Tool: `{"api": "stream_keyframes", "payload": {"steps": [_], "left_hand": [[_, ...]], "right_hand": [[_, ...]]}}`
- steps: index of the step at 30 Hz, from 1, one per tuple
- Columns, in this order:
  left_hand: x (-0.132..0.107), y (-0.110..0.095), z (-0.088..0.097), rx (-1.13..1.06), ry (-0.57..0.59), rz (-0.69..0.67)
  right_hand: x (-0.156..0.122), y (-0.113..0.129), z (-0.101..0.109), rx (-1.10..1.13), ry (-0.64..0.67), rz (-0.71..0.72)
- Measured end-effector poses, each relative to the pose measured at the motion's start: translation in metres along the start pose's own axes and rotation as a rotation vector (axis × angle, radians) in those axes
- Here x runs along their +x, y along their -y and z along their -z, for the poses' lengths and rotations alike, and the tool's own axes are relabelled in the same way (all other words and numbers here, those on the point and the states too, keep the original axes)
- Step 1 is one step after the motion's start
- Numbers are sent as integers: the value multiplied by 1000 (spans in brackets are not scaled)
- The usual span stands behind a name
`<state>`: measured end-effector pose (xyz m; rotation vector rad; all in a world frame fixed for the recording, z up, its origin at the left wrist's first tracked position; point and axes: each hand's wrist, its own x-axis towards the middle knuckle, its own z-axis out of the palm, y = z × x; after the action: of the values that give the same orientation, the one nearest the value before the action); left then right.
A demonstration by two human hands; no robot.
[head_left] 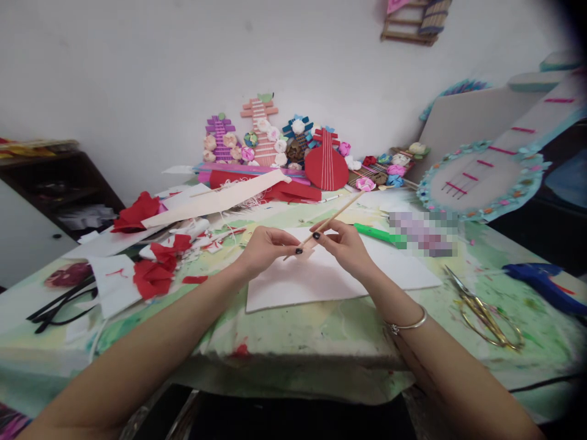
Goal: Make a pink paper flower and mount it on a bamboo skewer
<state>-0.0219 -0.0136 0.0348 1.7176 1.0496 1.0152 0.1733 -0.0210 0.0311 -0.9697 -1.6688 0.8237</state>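
Observation:
A thin wooden stick [346, 205] slants up to the right between my two hands, above a white foam-like sheet [293, 286]. My right hand [345, 245] pinches the stick between thumb and fingers. At its lower end, my left hand [268, 250] is closed on a small piece of pale pink paper [306, 251], which lies against the stick. Whether the paper is wrapped round the stick I cannot tell. Just beyond my right hand lies a green craft knife [380, 234].
Gold-handled scissors [483, 311] and a blue glue gun [545, 282] lie at right. Red paper scraps [158, 263] and black glasses [66, 305] are at left. Several lute-shaped crafts, including a red one [326, 168], stand along the wall. A large lute-shaped piece [481, 174] leans at right.

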Motion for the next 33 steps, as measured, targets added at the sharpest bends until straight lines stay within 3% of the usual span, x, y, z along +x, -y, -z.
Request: {"api": "stream_keyframes", "payload": {"steps": [4, 15, 27, 33], "left_hand": [[-1, -1, -1, 71, -24, -38], [-2, -2, -4, 302, 22, -233], [-3, 2, -9, 417, 76, -309], [-2, 4, -9, 392, 92, -277]], "right_hand": [[1, -2, 0, 78, -45, -16], [0, -4, 1, -13, -103, -18], [1, -5, -6, 59, -174, -41], [1, -6, -6, 70, -173, -27]]}}
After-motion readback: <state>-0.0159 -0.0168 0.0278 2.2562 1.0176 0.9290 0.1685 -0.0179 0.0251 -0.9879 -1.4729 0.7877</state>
